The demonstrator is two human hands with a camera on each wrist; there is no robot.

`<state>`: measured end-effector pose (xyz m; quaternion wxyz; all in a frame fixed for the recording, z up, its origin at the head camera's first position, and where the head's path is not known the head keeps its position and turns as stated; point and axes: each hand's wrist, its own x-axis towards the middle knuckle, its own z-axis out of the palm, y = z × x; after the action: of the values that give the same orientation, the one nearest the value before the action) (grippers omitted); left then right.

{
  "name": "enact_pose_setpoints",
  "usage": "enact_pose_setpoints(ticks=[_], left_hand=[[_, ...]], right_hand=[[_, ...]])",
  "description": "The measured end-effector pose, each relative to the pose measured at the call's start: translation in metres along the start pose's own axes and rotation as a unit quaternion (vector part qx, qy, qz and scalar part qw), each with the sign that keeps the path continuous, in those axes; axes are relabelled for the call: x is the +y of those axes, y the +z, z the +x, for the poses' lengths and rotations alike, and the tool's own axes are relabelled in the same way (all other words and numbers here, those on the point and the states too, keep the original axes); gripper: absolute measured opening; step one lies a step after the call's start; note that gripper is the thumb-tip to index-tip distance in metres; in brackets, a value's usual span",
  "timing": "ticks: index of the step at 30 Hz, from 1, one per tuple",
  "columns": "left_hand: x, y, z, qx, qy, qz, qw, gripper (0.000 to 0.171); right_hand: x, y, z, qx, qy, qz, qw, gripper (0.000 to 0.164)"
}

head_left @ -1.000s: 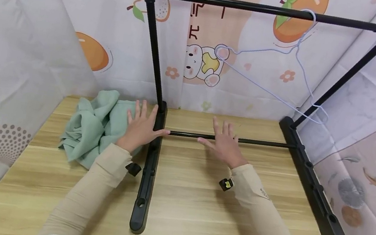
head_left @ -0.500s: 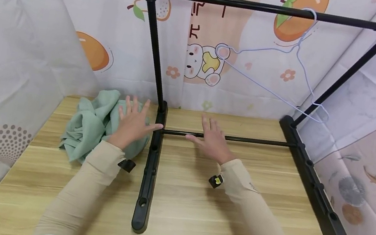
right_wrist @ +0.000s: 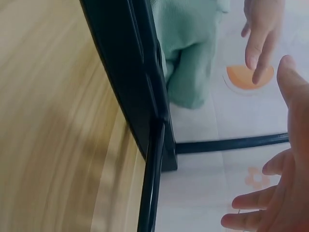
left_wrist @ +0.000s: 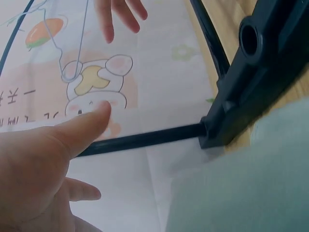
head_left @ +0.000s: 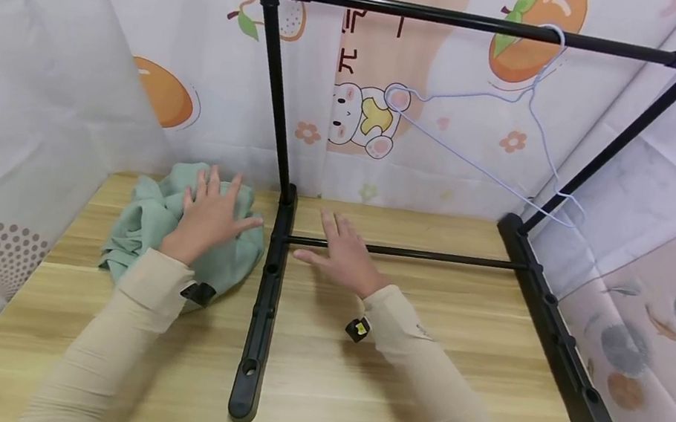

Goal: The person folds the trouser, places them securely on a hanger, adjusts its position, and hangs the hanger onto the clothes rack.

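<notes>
A crumpled sage-green cloth (head_left: 235,253) lies on the table, left of a black rack. My left hand (head_left: 208,216) is spread over this cloth; the left wrist view shows the hand (left_wrist: 38,164) above it, with nothing between thumb and fingers. Just inside the rack's left foot (head_left: 255,347), my right hand (head_left: 346,258) hovers near the low crossbar (head_left: 438,257), fingers straight and thumb apart. In the right wrist view the right hand (right_wrist: 289,179) holds nothing. A pale lilac wire hanger (head_left: 467,96) hangs by its hook from the rack's top bar (head_left: 414,11).
The rack's right foot (head_left: 559,341) stands at the table's right side, beside a curtain. Printed white curtains (head_left: 69,43) enclose the back and sides. The wooden table (head_left: 344,408) runs toward me between the feet.
Both hands have moved left. The left hand has gone from beside the rack's left post to over the cloth, and the right hand has come close to the left foot.
</notes>
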<state>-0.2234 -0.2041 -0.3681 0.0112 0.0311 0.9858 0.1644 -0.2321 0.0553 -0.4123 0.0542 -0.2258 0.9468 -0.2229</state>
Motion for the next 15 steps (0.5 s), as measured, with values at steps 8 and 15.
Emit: enact_pose_setpoints(ticks=[8, 15], left_hand=[[-0.022, -0.012, -0.005, 0.013, -0.016, 0.002, 0.9998, 0.091], [-0.045, -0.029, -0.01, -0.009, -0.023, -0.004, 0.9997, 0.094]], right_hand=[[-0.02, 0.011, 0.009, -0.015, -0.033, -0.009, 0.999, 0.098], [-0.035, 0.018, 0.016, -0.019, -0.06, -0.001, 0.998, 0.098]])
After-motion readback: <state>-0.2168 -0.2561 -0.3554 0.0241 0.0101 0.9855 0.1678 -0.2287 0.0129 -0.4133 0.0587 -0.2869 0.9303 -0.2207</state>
